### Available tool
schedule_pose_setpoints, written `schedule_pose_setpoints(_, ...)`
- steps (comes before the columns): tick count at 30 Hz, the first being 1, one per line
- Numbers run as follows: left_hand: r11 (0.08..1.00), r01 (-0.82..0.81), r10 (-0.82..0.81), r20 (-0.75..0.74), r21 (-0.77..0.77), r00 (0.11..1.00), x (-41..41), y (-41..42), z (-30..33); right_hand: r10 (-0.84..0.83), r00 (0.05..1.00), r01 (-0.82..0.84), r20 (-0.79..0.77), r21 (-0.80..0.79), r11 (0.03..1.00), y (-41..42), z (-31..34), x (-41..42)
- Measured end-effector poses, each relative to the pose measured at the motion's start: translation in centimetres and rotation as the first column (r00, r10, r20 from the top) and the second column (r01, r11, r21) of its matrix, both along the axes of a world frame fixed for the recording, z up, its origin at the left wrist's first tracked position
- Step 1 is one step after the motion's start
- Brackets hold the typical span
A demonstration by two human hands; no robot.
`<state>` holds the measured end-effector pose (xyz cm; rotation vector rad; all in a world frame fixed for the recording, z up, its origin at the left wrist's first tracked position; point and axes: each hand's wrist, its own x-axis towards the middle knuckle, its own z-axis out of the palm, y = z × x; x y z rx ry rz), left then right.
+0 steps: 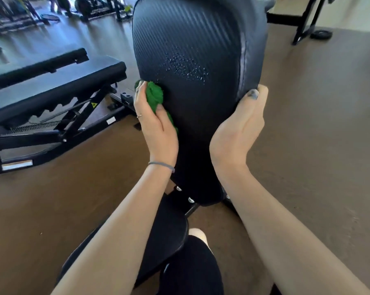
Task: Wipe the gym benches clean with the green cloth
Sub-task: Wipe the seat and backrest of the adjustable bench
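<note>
**Green cloth pressed to the raised backrest**

At nine o'clock, a second black padded flat bench (58, 81) stands on its black steel frame, apart on the brown floor (52, 199). Two benches show in all. The left hand (156, 124) grips one bunched green terry cloth (156, 96) against the left edge of the upright black textured vinyl backrest (190, 60). Droplets (186, 67) bead at the pad's centre. At three o'clock, the right hand (237, 133) clasps the pad's right edge, thumb in front.
</note>
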<state>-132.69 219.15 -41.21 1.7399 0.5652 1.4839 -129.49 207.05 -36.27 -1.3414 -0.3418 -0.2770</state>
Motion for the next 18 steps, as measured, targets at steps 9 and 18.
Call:
schedule_pose_setpoints(9, 0.932, 0.115, -0.124, 0.005, 0.344, 0.992, -0.5, -4.6, 1.1, -0.086, 0.996, 0.086, 0.015, 0.025, 0.996, 0.2, 0.4, -0.5)
schedule_pose_setpoints(18, 0.985, 0.001, -0.019, 0.098, 0.174, 0.995, 0.6, -1.4, 2.5, -0.124, 0.992, 0.124, 0.003, -0.030, 0.992, -0.1, 0.7, -0.9)
